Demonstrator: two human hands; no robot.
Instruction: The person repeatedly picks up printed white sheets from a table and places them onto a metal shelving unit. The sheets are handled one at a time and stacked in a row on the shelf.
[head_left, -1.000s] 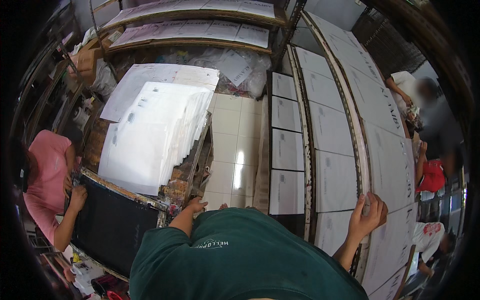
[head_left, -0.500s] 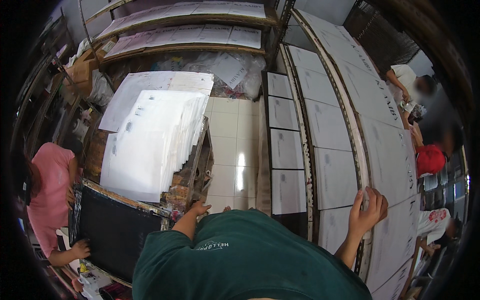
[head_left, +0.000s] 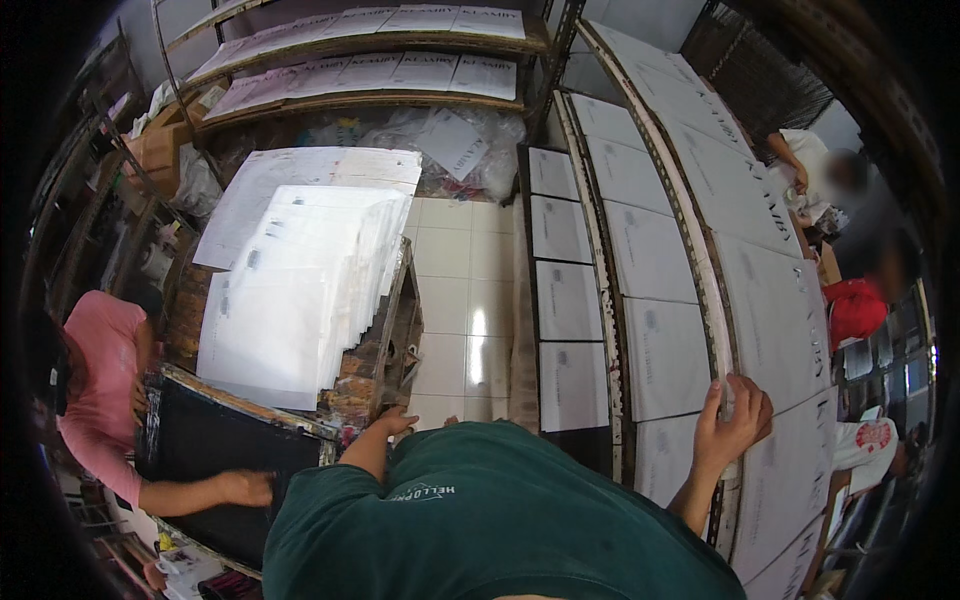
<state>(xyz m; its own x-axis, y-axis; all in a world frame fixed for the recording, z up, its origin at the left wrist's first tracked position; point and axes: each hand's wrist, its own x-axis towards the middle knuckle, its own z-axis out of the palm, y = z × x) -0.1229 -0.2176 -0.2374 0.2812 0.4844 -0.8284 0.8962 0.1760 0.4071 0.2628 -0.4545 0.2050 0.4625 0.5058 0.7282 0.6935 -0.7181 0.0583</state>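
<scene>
My right hand point(head_left: 736, 412) rests on the pale metal shelf rail point(head_left: 722, 350) at the right. Its thumb lies on one side and its bent fingers on the other, closed over the edge. Beside it, large white printed sheets point(head_left: 765, 300) lie in a row on the shelf. At the near corner of the wooden table, my left hand point(head_left: 400, 421) has its fingers loosely stretched out, with no object visible in it. On that table is a fanned stack of white printed sheets point(head_left: 290, 290), left of my hand.
A person in pink point(head_left: 105, 345) holds an arm over a black framed panel point(head_left: 190, 425) at the left. More shelves with white sheets point(head_left: 575, 300) run along the right and at the back point(head_left: 420, 70). Other people point(head_left: 865, 455) work beyond the right shelf. Plastic bags point(head_left: 480, 150) lie at the back.
The person in pink has swung a forearm rightward across the black panel. My hands stay where they were. The view has shifted slightly.
</scene>
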